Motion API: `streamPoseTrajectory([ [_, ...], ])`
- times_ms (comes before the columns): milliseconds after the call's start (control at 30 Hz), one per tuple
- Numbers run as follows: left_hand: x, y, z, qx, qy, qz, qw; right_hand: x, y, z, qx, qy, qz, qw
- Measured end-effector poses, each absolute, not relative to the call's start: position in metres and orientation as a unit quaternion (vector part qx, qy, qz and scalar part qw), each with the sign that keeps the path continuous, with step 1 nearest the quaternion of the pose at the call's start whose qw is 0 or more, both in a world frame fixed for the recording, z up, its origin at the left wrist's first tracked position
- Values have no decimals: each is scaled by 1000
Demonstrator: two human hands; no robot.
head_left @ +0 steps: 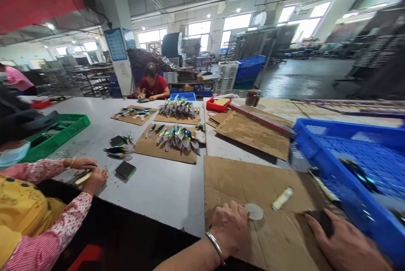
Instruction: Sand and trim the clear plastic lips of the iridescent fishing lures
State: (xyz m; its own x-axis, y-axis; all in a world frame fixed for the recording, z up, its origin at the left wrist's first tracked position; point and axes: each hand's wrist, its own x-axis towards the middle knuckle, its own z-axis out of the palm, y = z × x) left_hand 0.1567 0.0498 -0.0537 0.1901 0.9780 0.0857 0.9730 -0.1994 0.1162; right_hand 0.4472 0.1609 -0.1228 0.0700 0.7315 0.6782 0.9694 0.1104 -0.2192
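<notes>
Clear-lipped fishing lure (254, 211) pinched in left hand (230, 225) over cardboard sheet (234, 176), dark block (323, 221) grasped in right hand (346, 239), apparently mid-work, with piled lures (179, 137) on farther cardboard (153, 148) looking done and crate lures (358, 173) in blue crate (316, 153) probably remaining.

Stick (282, 199) — on cardboard sheet (234, 178) | crate (333, 170) — right of sheet

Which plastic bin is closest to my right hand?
The large blue bin at right, beside your right hand; others, like the green bin, sit farther away.
</notes>
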Motion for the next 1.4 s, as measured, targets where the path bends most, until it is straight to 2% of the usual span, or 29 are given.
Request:
streamPoseTrajectory([
  [200, 154, 60, -32, 747, 662, 27, 56, 413, 129, -47, -605, -721, -96, 323],
  [333, 151, 69, -30, 750, 659, 28, 46, 374, 117, -25, -567, -767, -10, 301],
  [433, 150, 71, -28, 751, 658, 30, 41, 348, 110, -23, -558, -785, 17, 270],
  [700, 151, 71, -27, 751, 658, 45, 39, 319, 105, -30, -625, -756, -18, 195],
  [967, 152, 71, -26, 748, 661, 39, 49, 304, 100, -20, -638, -753, -7, 163],
  [1400, 150, 70, -17, 747, 662, 33, 61, 311, 97, -18, -543, -816, 0, 198],
])
